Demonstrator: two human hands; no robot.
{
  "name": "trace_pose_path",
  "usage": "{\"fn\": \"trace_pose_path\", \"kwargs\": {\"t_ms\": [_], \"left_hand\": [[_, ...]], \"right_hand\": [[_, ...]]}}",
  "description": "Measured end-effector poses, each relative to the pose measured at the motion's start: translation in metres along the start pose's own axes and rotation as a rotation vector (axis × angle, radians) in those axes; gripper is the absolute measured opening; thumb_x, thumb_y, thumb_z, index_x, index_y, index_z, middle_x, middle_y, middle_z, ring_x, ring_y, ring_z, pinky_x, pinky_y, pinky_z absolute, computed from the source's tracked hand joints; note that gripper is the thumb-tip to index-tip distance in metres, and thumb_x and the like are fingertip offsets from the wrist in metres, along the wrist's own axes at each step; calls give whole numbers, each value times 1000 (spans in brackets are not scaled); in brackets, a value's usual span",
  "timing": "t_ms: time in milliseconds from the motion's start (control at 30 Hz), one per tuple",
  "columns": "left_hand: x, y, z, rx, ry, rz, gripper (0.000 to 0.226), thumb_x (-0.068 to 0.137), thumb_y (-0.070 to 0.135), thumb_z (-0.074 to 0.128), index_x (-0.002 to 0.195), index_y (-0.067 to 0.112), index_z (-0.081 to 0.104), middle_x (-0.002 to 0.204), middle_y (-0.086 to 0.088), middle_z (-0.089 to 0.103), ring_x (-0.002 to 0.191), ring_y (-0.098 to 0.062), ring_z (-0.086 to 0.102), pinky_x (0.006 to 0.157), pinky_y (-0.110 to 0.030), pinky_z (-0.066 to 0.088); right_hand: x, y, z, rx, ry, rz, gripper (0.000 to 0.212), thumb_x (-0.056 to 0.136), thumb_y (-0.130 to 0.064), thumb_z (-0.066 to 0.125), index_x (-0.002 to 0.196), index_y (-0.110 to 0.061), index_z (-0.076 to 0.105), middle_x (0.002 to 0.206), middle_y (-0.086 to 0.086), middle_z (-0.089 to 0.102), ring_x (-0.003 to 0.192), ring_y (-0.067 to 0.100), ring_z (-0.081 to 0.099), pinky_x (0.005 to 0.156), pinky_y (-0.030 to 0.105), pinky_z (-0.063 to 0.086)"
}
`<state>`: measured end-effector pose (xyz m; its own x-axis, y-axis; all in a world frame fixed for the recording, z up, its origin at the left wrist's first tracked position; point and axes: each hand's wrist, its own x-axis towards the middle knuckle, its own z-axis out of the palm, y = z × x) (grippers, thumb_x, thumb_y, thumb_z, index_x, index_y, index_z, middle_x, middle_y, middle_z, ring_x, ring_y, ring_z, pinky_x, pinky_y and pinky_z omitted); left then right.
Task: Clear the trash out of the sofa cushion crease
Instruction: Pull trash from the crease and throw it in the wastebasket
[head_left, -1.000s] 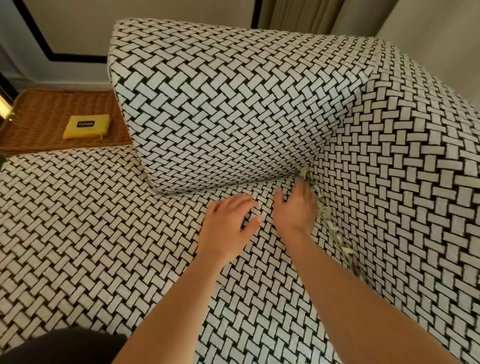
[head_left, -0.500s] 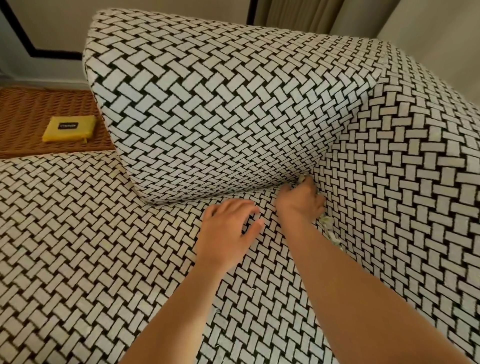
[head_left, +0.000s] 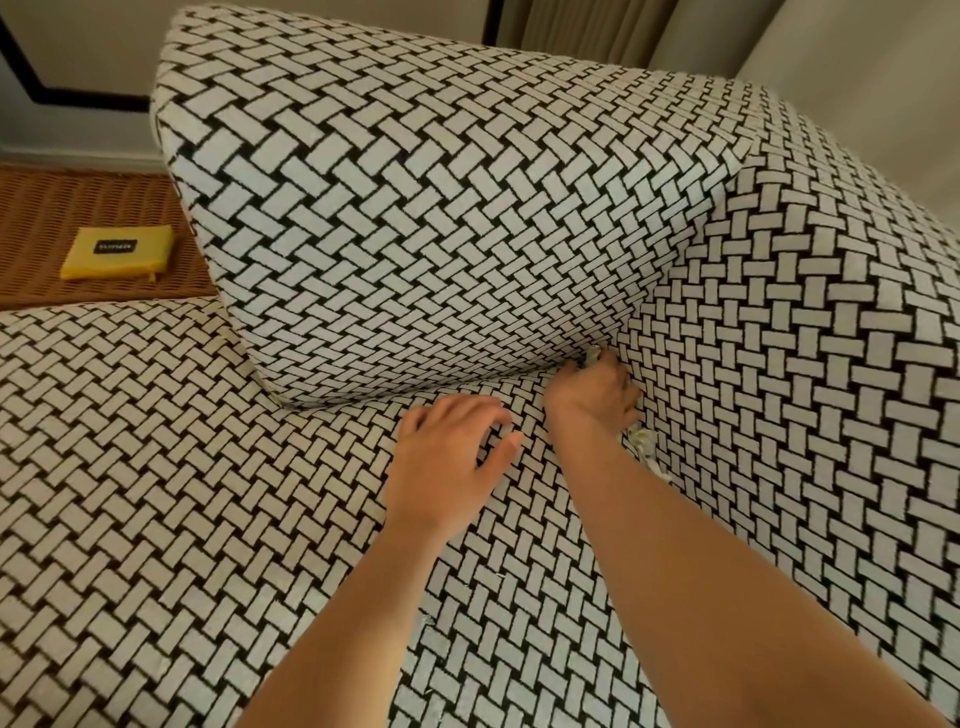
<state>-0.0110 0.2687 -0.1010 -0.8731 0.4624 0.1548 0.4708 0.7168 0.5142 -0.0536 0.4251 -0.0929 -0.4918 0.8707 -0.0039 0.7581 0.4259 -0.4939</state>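
One sofa (head_left: 156, 493) in a black-and-white woven print fills most of the view. It has one big back cushion (head_left: 415, 208) leaning on the seat and one padded arm (head_left: 805, 364) on the right. At far left, beside the seat, is one brown wicker surface (head_left: 78, 208).

Two bare hands are in view. The left hand (head_left: 447, 462) rests on the seat with loose, spread fingers and holds nothing. The right hand (head_left: 592, 395) is curled tight in the corner where cushion, seat and arm meet, gripping trash.

One flat yellow pouch (head_left: 117, 253) lies on the wicker. The trash (head_left: 640, 440) is pale crumpled scraps in the crease (head_left: 655, 467) between seat and arm. It shows in two spots, just above and just below the right hand, and the scraps are too small to count.
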Motion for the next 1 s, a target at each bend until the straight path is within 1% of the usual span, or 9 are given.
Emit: {"fn": "trace_pose_path", "kwargs": {"t_ms": [100, 267, 400, 567, 700, 767, 867, 933, 1000], "left_hand": [[1, 1, -1, 5, -9, -4, 47, 89, 58, 22, 118, 39, 53, 129, 25, 49, 123, 4, 38, 106, -28, 21], [-1, -1, 2, -4, 0, -5, 49, 88, 61, 19, 117, 40, 53, 128, 26, 49, 122, 4, 39, 104, -27, 21], [-1, -1, 0, -14, 7, -11, 47, 88, 60, 21, 117, 39, 53, 128, 26, 49, 122, 5, 38, 102, -23, 17], [-1, 0, -2, -61, -1, -15, 47, 88, 59, 23, 117, 38, 54, 129, 25, 49, 123, 5, 37, 105, -25, 17], [1, -1, -1, -169, 27, -70, 37, 89, 55, 33, 107, 36, 59, 123, 23, 54, 119, 6, 42, 102, -20, 14], [2, -2, -2, -236, 31, -107, 28, 90, 51, 40, 101, 35, 60, 120, 23, 56, 117, 6, 43, 103, -20, 14], [3, -1, -4, -321, 38, -129, 23, 90, 47, 45, 97, 33, 62, 117, 22, 58, 115, 6, 46, 104, -21, 16], [3, 0, -7, -368, 43, -144, 20, 91, 44, 48, 98, 33, 63, 114, 23, 59, 111, 6, 47, 103, -21, 17], [3, 2, -10, -405, 37, -158, 21, 92, 43, 48, 104, 33, 62, 111, 24, 58, 105, 8, 46, 102, -20, 18]], "right_hand": [[0, -1, 0, 9, 13, 12, 43, 89, -24, 51, 130, -16, 45, 134, 6, 49, 125, 26, 35, 98, 42, 27], [2, -6, 0, 56, 46, 72, 30, 88, -21, 51, 118, -15, 54, 121, 6, 61, 122, 25, 39, 94, 39, 29], [2, -7, -2, 7, 31, 73, 27, 88, -22, 51, 113, -14, 57, 119, 8, 61, 120, 26, 40, 93, 38, 30], [3, -9, -2, -10, 32, 98, 25, 91, -24, 48, 111, -17, 60, 116, 9, 63, 120, 25, 40, 93, 38, 30], [2, -8, -2, 33, 39, 91, 28, 94, -27, 45, 116, -21, 60, 115, 9, 64, 121, 24, 39, 96, 38, 29], [2, -8, -4, 52, 63, 73, 28, 95, -26, 43, 116, -20, 61, 113, 10, 64, 117, 25, 42, 94, 37, 30], [0, -6, -3, 97, 110, 25, 28, 95, -24, 42, 113, -16, 62, 106, 12, 65, 106, 27, 49, 86, 34, 35], [-2, -4, 0, 187, 126, -20, 25, 95, -25, 43, 108, -13, 61, 99, 12, 66, 97, 29, 55, 82, 34, 42], [-5, 0, 0, 325, 119, -66, 20, 95, -23, 44, 99, -10, 59, 93, 11, 64, 89, 29, 59, 76, 39, 50]]}}
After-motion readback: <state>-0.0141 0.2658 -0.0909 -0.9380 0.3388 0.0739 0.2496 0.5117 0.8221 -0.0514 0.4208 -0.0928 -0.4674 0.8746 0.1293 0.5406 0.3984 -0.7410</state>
